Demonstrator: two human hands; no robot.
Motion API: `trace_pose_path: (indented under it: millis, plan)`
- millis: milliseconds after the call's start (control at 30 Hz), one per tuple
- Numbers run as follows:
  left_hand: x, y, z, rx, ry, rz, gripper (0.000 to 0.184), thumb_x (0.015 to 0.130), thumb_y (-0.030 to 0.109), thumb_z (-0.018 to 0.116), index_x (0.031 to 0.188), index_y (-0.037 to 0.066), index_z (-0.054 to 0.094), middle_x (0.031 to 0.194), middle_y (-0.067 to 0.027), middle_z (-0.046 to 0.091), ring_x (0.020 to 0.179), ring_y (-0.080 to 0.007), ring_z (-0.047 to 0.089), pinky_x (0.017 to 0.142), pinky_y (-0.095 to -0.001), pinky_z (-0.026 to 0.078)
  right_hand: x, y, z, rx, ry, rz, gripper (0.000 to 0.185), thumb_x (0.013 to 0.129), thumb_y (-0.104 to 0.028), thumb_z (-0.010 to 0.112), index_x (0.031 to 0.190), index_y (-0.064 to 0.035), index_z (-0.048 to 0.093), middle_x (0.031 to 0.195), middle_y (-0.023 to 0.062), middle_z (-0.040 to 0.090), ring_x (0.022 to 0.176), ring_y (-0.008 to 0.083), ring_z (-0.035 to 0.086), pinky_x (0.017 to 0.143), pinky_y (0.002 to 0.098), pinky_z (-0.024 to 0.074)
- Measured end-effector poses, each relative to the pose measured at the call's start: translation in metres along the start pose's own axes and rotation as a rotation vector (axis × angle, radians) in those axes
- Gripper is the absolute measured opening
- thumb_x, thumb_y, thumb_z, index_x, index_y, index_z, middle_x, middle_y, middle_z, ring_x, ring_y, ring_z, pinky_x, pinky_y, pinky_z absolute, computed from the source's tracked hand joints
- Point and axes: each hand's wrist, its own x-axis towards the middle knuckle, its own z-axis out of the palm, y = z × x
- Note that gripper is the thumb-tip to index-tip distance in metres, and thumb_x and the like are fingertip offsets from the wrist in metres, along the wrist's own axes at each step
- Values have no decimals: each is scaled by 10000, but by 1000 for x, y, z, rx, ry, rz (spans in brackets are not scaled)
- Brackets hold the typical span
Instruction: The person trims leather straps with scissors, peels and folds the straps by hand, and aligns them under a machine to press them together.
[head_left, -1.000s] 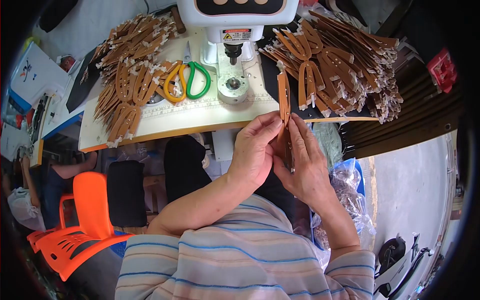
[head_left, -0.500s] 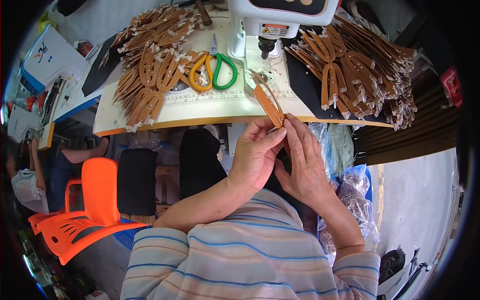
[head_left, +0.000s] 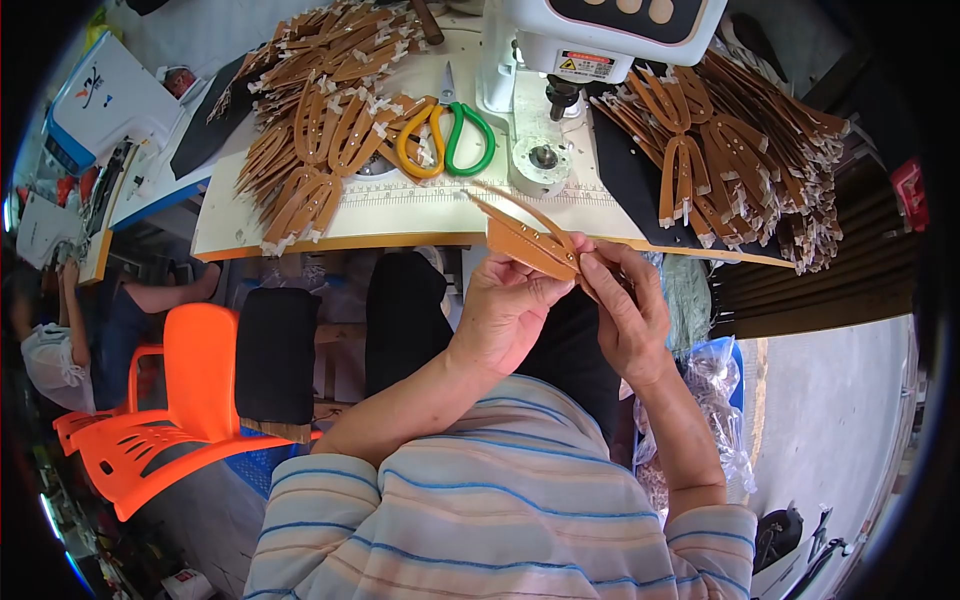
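Note:
A brown leather strap piece with small metal studs and pale stitching is held up just in front of the table edge. It is bent over, with two arms pointing up and left. My left hand pinches its wide lower arm between thumb and fingers. The folded end on the right is gripped by my right hand, fingers closed around it. Beyond the hands, a white press machine has a dark punch head above a round metal base.
Similar strap pieces lie in a left pile and a right pile. Scissors with yellow and green handles rest on the white table. An orange chair stands left; bagged pieces sit low right. Another person is far left.
The strap piece has tilted further left and shows more of its studded face. My right hand has turned and shifted slightly right and down. The whole view has shifted a little.

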Motion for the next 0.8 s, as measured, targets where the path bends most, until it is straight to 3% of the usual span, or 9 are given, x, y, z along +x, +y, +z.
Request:
trace_pose_path:
  millis: [167, 400, 500, 633, 800]
  plan:
    - [8, 4, -8, -61, -25, 52, 345, 786, -61, 633, 1120, -2, 566, 1110, -127, 600, 1037, -212, 576, 906, -327, 468, 9, -3, -6, 119, -67, 81, 431, 728, 130, 616, 1125, -35, 634, 1014, 138, 590, 855, 249, 617, 703, 288, 524]
    - [17, 20, -20, 180, 62, 115, 268, 782, -49, 649, 1041, -10, 591, 985, -123, 631, 914, -209, 608, 793, -311, 495, 32, 2, -12, 500, -314, 605, 217, 871, 32, 567, 1080, 27, 625, 886, 101, 638, 808, 118, 612, 698, 235, 502]
    - [21, 25, -20, 234, 92, 137, 227, 784, -45, 657, 1003, -21, 600, 943, -116, 641, 870, -186, 615, 768, -282, 495, 38, 4, -7, 565, -288, 658, 197, 886, -31, 581, 1067, 34, 629, 865, 73, 643, 788, 86, 587, 677, 219, 490]
    - [27, 24, -22, 321, 152, 147, 260, 790, -41, 649, 1038, 4, 586, 968, -113, 634, 888, -199, 615, 757, -324, 500, 46, 9, -3, 572, -313, 721, 210, 905, -120, 592, 1030, 42, 637, 800, 31, 636, 731, 52, 546, 638, 196, 465]
    - [34, 25, -13, 293, 218, 162, 249, 768, -43, 677, 1001, -22, 594, 938, -109, 638, 835, -172, 623, 707, -268, 510, 51, 15, 1, 604, -321, 792, 252, 914, -211, 600, 948, 33, 656, 684, -15, 586, 610, 32, 470, 545, 180, 403]
